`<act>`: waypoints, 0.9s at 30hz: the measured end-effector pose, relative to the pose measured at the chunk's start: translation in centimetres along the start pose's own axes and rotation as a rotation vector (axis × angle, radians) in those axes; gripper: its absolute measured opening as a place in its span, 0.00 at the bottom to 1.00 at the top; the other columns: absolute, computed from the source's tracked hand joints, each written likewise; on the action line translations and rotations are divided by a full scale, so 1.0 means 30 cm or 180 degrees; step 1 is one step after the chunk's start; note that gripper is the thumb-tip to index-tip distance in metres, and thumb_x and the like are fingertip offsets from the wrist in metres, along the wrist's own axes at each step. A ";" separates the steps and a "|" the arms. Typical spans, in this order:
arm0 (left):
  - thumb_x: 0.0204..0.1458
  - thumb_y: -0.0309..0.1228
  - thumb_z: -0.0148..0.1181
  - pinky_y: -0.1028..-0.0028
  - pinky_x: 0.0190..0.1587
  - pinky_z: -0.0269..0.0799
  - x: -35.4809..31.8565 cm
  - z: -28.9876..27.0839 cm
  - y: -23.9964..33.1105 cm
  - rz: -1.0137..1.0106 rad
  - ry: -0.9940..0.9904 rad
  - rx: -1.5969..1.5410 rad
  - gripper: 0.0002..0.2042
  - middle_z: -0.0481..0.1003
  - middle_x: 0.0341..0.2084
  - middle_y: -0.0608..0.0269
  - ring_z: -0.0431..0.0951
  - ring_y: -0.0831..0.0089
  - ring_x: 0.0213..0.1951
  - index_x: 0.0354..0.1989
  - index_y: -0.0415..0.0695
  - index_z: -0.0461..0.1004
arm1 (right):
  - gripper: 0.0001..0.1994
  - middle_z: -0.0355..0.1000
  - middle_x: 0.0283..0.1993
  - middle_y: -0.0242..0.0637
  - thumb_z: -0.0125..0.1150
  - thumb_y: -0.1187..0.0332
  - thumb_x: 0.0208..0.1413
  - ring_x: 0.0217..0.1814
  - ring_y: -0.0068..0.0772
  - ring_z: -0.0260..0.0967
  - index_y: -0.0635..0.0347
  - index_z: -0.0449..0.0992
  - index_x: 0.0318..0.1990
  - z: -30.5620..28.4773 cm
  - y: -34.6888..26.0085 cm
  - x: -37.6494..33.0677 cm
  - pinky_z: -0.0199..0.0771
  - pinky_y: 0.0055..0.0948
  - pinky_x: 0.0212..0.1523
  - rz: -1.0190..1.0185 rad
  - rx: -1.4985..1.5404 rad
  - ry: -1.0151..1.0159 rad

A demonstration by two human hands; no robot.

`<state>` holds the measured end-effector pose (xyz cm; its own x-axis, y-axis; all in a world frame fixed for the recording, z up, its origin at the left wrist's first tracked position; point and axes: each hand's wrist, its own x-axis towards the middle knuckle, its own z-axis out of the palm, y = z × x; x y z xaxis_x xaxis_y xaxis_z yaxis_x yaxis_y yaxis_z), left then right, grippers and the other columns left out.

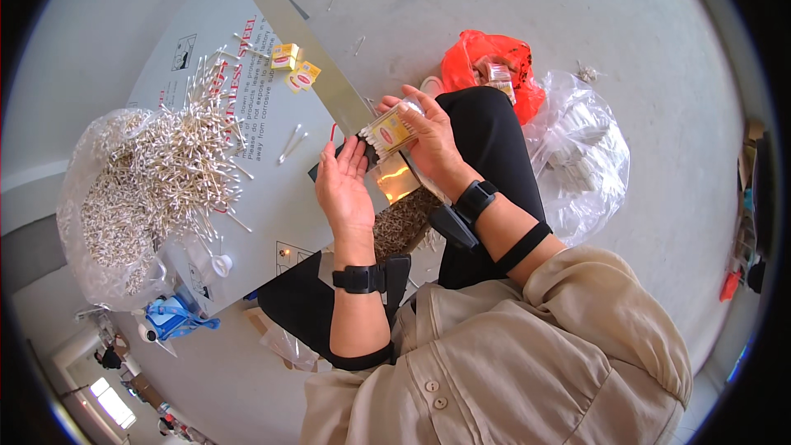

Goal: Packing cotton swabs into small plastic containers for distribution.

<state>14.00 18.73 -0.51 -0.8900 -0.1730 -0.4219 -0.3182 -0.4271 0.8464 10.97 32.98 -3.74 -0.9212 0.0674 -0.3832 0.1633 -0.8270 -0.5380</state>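
Observation:
My right hand (pixel 435 138) grips a small clear pack of cotton swabs (pixel 389 132) with a yellow printed label, its white tips facing left. Beside that end, my left hand (pixel 344 191) is palm up with its fingers stretched out; whether the fingertips touch the pack I cannot tell. Below the pack is a shiny golden sheet (pixel 395 180), and under it a heap of swabs (pixel 400 227) sits partly hidden by my forearms. On the metal-topped table (pixel 276 198), a large pile of loose swabs (pixel 194 156) spills from a clear plastic bag (pixel 74 189).
Yellow labels (pixel 303 76) lie in small stacks near the table's far edge. Two stray swabs (pixel 292 144) are mid-table. A red bag (pixel 470 49) with packs and a clear bag (pixel 589 148) stand on the floor at right. A blue strapped item (pixel 171 317) is at lower left.

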 end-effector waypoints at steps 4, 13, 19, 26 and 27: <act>0.64 0.50 0.41 0.56 0.64 0.56 0.012 0.024 0.010 -0.0306 -0.0127 -0.0345 0.35 0.61 0.59 0.34 0.67 0.50 0.58 0.67 0.32 0.44 | 0.26 0.72 0.52 0.47 0.58 0.75 0.59 0.55 0.38 0.71 0.67 0.56 0.62 -0.004 0.001 0.005 0.74 0.38 0.53 0.0068 0.0161 0.0041; 0.63 0.51 0.42 0.57 0.63 0.58 0.000 0.020 -0.003 -0.0312 -0.0182 -0.0391 0.36 0.62 0.58 0.31 0.64 0.49 0.60 0.67 0.31 0.45 | 0.24 0.69 0.57 0.49 0.58 0.77 0.56 0.61 0.44 0.67 0.64 0.59 0.60 -0.001 0.012 -0.008 0.68 0.43 0.59 0.0143 0.0178 -0.0004; 0.64 0.49 0.41 0.58 0.66 0.54 -0.102 0.000 -0.037 -0.0204 -0.0172 -0.0515 0.34 0.60 0.60 0.34 0.61 0.50 0.64 0.67 0.33 0.46 | 0.27 0.67 0.59 0.48 0.58 0.79 0.54 0.61 0.42 0.66 0.64 0.56 0.61 -0.024 0.005 -0.019 0.67 0.43 0.61 0.0163 0.0888 0.0170; 0.65 0.48 0.38 0.57 0.69 0.48 -0.134 0.056 -0.076 0.0013 -0.0312 -0.0989 0.33 0.54 0.65 0.39 0.54 0.52 0.67 0.70 0.37 0.42 | 0.21 0.69 0.58 0.44 0.55 0.83 0.55 0.61 0.43 0.66 0.62 0.62 0.56 -0.008 0.046 -0.024 0.67 0.43 0.61 0.0092 0.0358 0.0032; 0.65 0.49 0.38 0.57 0.69 0.47 -0.128 0.052 -0.076 -0.0027 -0.0333 -0.1070 0.33 0.54 0.65 0.39 0.54 0.52 0.67 0.70 0.39 0.42 | 0.21 0.69 0.58 0.44 0.55 0.81 0.56 0.61 0.43 0.66 0.62 0.62 0.57 -0.016 0.045 -0.018 0.67 0.43 0.61 0.0053 0.0279 -0.0058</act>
<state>17.64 21.74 -0.31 -0.9220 -0.0837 -0.3781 -0.2159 -0.6996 0.6811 11.86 32.09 -4.62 -0.9251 0.0437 -0.3773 0.1478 -0.8737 -0.4635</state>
